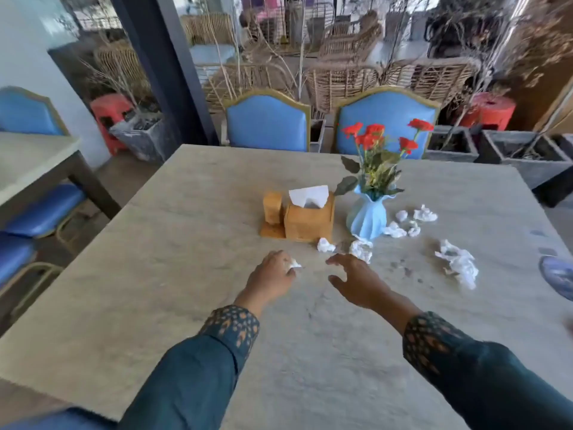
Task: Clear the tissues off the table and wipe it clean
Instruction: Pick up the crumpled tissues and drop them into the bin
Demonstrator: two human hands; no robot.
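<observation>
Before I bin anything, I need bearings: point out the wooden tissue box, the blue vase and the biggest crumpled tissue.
wooden tissue box [307, 223], head view, front face.
blue vase [369, 218], head view, ribbed belly.
biggest crumpled tissue [459, 263], head view, middle.

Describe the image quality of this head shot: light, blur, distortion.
Head view: soft, even daylight, no hard shadows or glare on the table. Wide-angle bending curves the table edges and chairs. Slight motion blur softens both the left hand and right hand; the crumpled tissues and background look smeared.
</observation>
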